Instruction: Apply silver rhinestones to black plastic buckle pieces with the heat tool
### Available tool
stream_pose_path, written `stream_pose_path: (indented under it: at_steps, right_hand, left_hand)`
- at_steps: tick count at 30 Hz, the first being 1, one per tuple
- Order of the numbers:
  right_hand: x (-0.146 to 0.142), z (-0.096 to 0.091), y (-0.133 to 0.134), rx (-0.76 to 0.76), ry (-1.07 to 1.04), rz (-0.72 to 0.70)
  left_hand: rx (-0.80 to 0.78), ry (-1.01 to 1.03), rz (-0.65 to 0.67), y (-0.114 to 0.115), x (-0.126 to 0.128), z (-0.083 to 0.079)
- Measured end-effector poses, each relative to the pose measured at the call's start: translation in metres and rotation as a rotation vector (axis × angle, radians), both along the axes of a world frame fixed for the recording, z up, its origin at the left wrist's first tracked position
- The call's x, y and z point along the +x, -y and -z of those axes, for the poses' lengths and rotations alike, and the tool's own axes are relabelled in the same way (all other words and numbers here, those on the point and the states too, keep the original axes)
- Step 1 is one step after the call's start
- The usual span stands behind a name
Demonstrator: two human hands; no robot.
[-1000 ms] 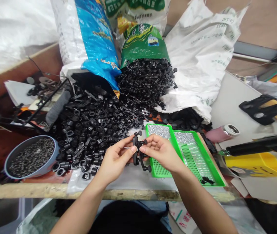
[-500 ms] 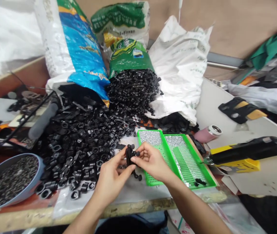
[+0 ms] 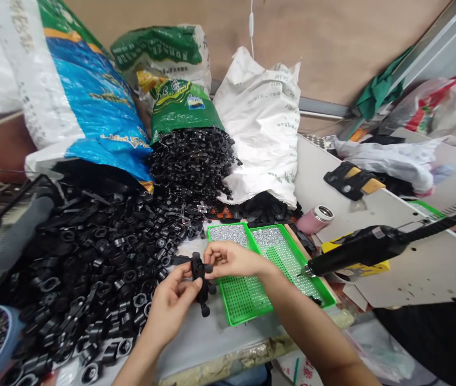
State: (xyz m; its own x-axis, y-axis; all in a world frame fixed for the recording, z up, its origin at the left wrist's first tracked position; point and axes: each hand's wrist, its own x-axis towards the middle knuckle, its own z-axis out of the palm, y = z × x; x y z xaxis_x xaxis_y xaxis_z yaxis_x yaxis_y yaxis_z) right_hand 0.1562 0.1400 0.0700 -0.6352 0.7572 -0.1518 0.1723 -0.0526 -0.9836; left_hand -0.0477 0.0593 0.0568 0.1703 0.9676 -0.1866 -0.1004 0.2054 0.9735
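Note:
A black plastic part with several rounded, knob-like ends point(image 3: 200, 287) is held upright over the bench, in front of the green trays. My left hand point(image 3: 173, 303) is closed on its left side, thumb across the front. At the part's upper right, my right hand point(image 3: 228, 259) pinches a knob with thumb and fingertips; its other fingers are curled. Just beyond that hand lies a green tray point(image 3: 231, 320) with small silver pieces in its holes, and a second green tray point(image 3: 329, 296) adjoins it. Loose black plastic pieces point(image 3: 103, 268) are heaped left of my hands.
Behind the heap stand a blue-and-white sack point(image 3: 91, 91), a green sack point(image 3: 185, 110) spilling black parts and a white sack point(image 3: 263, 123). A black power screwdriver point(image 3: 356, 249) lies at the right, near a pink flask point(image 3: 315, 220). A blue bowl point(image 3: 8, 327) holds small dark pieces.
The view has shifted to the right, so the sacks and heap sit further left. The black part is more upright, and both hands still hold it.

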Motion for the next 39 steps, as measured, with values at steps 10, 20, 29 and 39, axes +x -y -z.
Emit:
stream_pose_path:
  at_steps: [10,20,29,39]
  right_hand:
    - [0.056,0.027,-0.118,0.193,0.899,0.854]
    - [0.086,0.017,-0.098,0.209,0.901,0.821]
    - [0.026,-0.089,0.026,0.791,0.367,0.006]
    - [-0.022,-0.092,0.048,0.962,0.533,-0.313]
  left_hand:
    - [-0.034,0.033,-0.054,0.004,-0.008,0.0]
    - [-0.099,0.088,-0.079,0.005,-0.012,0.006]
    - [-0.117,0.038,-0.072,0.006,-0.007,-0.006]
    - [-0.113,0.151,-0.022,0.02,-0.006,-0.012]
